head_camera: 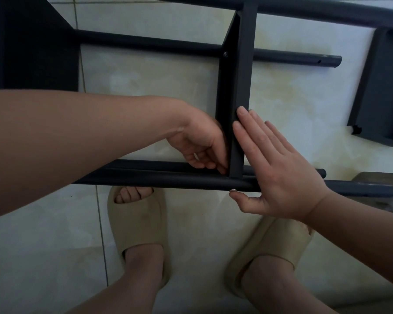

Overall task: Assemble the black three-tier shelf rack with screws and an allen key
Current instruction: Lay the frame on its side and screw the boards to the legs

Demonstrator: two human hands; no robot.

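Right hand: the right hand [281, 168] lies flat, fingers [243, 118] straight against the outer face of the middle shelf [243, 75], nothing gripped; the thumb tip rests at a screw [233, 190] sitting in the near tube [168, 181]
Left hand: the left hand [202, 143] reaches in from the other side, fingers curled down into the corner where shelf meets tube; whether they pinch anything I cannot tell, the fingertips are hidden against the panel
Joint: the shelf's lower end stands on the near tube, right above the screw head, which still stands proud of the tube
Rack: it lies on its side on the tiled floor [168, 87], tubes running left to right, with an end shelf [32, 41] at the far left
Far side: a fitted screw [225, 54] already holds this shelf to the far tube [145, 41]; an empty hole [319, 61] shows near that tube's right end
Loose part: another shelf [379, 98] lies apart at the right, not joined to the tubes in view
Step in hand: most likely starting the screw by hand at the near joint of the middle shelf
Next move: keep the shelf square so hole and thread line up, turn the screw in by fingers, then tighten with the allen key, which is not in view
Risk: if the panel shifts, the screw may go in crooked
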